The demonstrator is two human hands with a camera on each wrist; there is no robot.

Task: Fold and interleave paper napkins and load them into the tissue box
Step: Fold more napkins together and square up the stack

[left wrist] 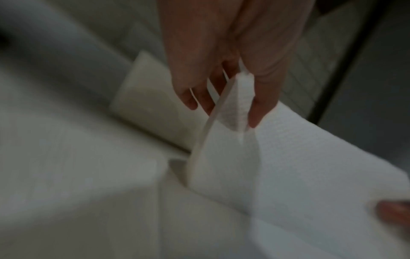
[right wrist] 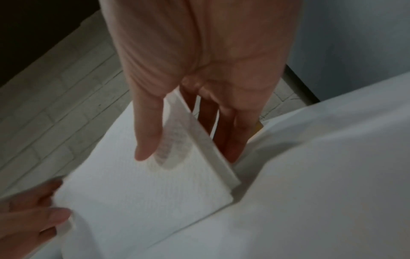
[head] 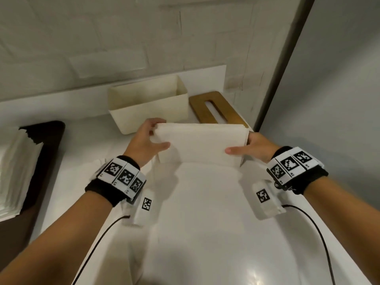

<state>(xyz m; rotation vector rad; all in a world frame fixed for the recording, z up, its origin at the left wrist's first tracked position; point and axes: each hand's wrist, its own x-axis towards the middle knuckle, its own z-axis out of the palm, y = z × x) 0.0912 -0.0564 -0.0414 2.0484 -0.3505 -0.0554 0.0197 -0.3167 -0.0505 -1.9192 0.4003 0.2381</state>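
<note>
A thick stack of folded white napkins [head: 200, 144] is held tilted up over the white table, just in front of the open cream tissue box [head: 148, 104]. My left hand [head: 151, 138] grips the stack's left end, thumb on the near face and fingers behind [left wrist: 238, 105]. My right hand [head: 243, 145] pinches the right end, thumb [right wrist: 147, 133] lying on the near face and fingers behind the edge. The box's wooden lid [head: 216, 108] with its slot lies flat to the right of the box.
A pile of unfolded white napkins [head: 15, 171] sits on a dark tray [head: 47, 153] at the left. More white paper [head: 205, 202] lies spread on the table under my wrists. A brick wall runs behind the box and a grey wall stands at the right.
</note>
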